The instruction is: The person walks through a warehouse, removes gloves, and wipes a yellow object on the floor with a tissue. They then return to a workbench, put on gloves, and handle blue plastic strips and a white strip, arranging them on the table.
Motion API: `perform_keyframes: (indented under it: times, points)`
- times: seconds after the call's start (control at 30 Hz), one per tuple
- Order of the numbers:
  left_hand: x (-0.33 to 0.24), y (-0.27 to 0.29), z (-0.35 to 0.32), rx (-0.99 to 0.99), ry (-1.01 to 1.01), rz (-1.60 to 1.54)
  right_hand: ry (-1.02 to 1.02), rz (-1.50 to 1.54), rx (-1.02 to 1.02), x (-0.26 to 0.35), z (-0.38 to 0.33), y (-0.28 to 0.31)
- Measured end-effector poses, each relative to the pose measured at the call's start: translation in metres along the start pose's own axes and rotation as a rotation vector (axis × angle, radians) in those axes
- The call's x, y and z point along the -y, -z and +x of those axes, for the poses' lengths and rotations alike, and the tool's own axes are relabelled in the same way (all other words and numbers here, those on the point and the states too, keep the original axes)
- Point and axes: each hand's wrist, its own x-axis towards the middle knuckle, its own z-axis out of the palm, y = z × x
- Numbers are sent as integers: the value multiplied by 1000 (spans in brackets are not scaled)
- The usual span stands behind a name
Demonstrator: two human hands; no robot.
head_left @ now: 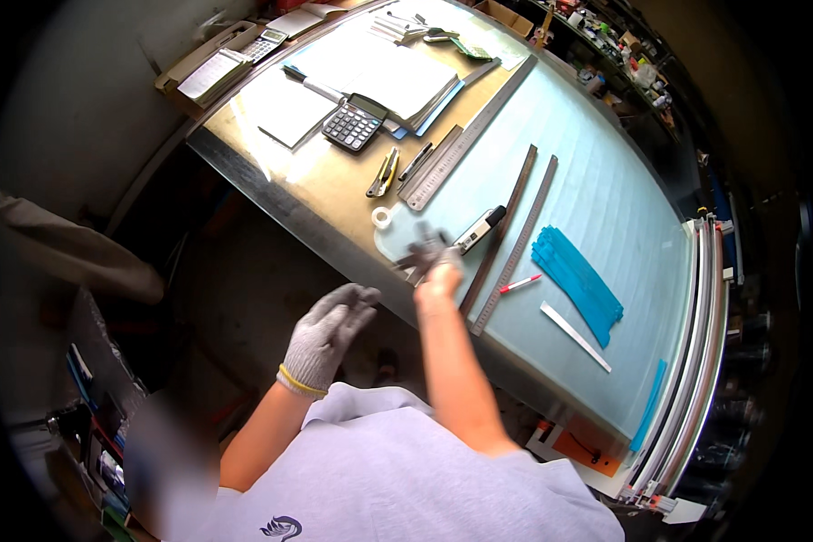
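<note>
gloved left hand (328, 332) beside tabletop (637, 217) edge, blurred right hand (432, 258) at near edge, black-and-white tool (479, 229) alongside, dark strip (504, 219), narrow ruler (519, 242), red-and-white pen (520, 284), overlapping blue strips (576, 282), white strip (575, 337), black calculator (354, 123), yellow cutter (384, 172)

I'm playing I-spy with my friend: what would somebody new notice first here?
Probably the bright blue strips, bunched on the pale tabletop right of the red-and-white pen. Next, the dark calculator beside the white papers farther up, and the left hand in its pale glove, by the tabletop's near edge.
</note>
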Motion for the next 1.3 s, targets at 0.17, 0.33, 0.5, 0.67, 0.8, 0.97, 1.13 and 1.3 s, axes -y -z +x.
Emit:
perform_keyframes:
  times: [0.17, 0.33, 0.5, 0.67, 0.8, 0.97, 1.13, 1.3]
  points:
    - [18, 27, 36, -124, -189, -85, -282, -409, 414, -13, -29, 22]
    - [55, 1, 52, -142, -132, 204, -182, -62, 570, -41, -75, -12]
    - [38, -33, 54, -161, 166, 346, -424, 27, 466, -13, -61, -19]
    - [34, -26, 32, 188, 16, 195, -264, 67, 271, -4, -63, -25]
    - [26, -44, 7, -68, 210, 82, -302, 49, 270, -16, -52, -12]
    - [17, -55, -7, -234, 335, 162, -327, -6, 367, -12, -61, -13]
    - [26, -40, -27, -32, 239, -50, -313, -88, 343, -10, -39, 5]
    - [46, -10, -18, -308, -27, 136, -123, -176, 429, -28, -41, 22]
